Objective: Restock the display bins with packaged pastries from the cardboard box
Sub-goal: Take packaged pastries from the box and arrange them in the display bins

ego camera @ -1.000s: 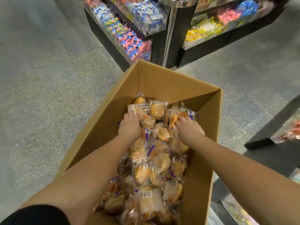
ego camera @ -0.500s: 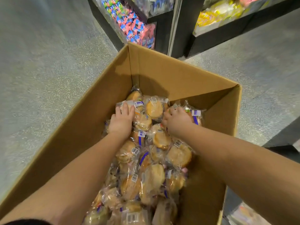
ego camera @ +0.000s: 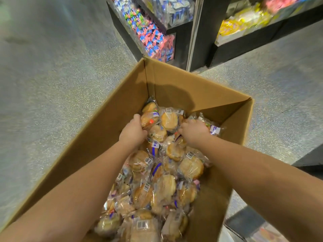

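Inside cardboard box [ego camera: 183, 84] | clear-wrapped golden pastries [ego camera: 164, 180] | hands [ego camera: 133, 132] each gripping one

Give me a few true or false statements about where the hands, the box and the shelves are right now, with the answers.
1. Both hands are inside the cardboard box. True.
2. The left hand has its fingers curled round a wrapped pastry. True.
3. The box is empty. False: a pile of wrapped pastries fills its bottom.
4. The right hand rests on the floor. False: it is down among the pastries near the far end of the box.
5. Display bins of colourful packets stand beyond the box. True.
6. The pastries are unwrapped. False: each sits in clear plastic, several with barcode labels.
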`<state>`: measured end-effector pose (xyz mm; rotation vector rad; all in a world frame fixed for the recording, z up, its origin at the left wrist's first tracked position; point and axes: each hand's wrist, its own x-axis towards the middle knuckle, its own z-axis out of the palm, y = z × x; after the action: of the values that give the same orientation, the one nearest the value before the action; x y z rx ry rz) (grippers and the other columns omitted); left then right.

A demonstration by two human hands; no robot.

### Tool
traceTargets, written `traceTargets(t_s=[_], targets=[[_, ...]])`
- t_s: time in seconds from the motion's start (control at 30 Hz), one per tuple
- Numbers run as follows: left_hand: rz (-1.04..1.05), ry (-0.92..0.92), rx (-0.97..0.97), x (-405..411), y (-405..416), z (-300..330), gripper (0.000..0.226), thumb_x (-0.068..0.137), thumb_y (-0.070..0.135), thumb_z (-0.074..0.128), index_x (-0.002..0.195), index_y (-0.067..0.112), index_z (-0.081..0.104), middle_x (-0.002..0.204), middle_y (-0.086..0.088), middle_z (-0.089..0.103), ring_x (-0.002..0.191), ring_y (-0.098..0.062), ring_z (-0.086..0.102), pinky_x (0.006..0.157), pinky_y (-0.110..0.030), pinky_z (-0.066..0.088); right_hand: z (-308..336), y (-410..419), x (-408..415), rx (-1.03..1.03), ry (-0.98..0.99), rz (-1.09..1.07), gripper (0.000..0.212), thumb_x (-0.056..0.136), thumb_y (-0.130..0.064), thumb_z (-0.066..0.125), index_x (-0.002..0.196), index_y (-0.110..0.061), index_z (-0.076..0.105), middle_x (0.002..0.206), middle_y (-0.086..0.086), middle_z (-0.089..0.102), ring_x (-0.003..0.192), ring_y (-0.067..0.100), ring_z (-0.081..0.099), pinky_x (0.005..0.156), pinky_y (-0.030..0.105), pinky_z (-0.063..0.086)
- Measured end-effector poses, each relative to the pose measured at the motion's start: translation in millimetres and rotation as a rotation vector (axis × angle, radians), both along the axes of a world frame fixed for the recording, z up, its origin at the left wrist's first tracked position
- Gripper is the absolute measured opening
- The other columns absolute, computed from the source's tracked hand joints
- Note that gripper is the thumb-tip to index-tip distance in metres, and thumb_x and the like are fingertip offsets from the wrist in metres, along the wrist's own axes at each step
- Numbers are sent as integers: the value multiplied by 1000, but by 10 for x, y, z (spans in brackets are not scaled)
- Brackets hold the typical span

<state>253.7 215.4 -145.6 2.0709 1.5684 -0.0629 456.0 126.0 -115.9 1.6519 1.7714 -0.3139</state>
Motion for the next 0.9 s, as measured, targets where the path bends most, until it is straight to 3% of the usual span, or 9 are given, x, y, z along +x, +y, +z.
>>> traceTargets(t_s=[0.07,0.17,0.27,0.4,0.53,0.63,0.77,0.9], targets=[[139,-148,-141,-19,-80,204,42,86,24,64,117,20,36,95,-3,62,77,-27,67,68,-45,58,92,-39,20,5,69,-42,53,97,-21,56,147,-21,41,144,8,45,134,31,41,109,46,37],[310,-333,-285,-116,-219,518,46,84,26,65,121,21,39,100,-7,67,83,-29,70,76,-48,59,263,-110,47,25,201,-100,58,95,-23,58,149,-25,38,144,6,45,132,30,43,108,46,40],[478,-533,-439,-229,-378,817,42,87,22,65,123,18,44,107,-9,67,91,-27,70,63,-39,56,467,-215,26,93,335,-223,66,90,-38,65,150,-31,37,139,2,48,126,28,48,101,44,48],[660,-818,-635,-381,-613,1155,37,88,6,59,124,8,51,113,-16,66,90,-25,66,67,-31,54,787,-435,-26,200,480,-354,68,90,-46,63,151,-32,36,136,1,48,126,26,46,100,41,46],[696,-966,-723,-572,-873,1409,26,91,0,53,115,10,51,106,-13,62,85,-21,62,58,-28,53,1105,-817,-171,374,615,-427,69,88,-36,62,152,-32,35,142,-1,45,127,23,42,106,38,41],[699,-1096,-785,-721,-1120,1586,22,91,-1,54,106,14,53,103,-10,63,92,-24,63,68,-33,54,1302,-1156,-357,488,657,-460,69,88,-32,61,152,-32,35,145,-3,43,131,22,37,108,37,37],[655,-1179,-847,-948,-1599,1824,39,83,12,69,119,14,56,102,-8,73,93,-23,69,75,-33,56,1511,-1671,-675,598,601,-452,69,89,-30,61,153,-31,34,148,-3,40,132,24,34,105,40,41],[578,-1240,-937,-1266,-2083,2004,54,80,24,69,130,9,56,111,-12,71,97,-24,67,80,-33,54,1681,-2270,-1051,776,617,-399,68,82,-23,76,145,-21,50,141,5,52,125,35,44,99,48,46]])
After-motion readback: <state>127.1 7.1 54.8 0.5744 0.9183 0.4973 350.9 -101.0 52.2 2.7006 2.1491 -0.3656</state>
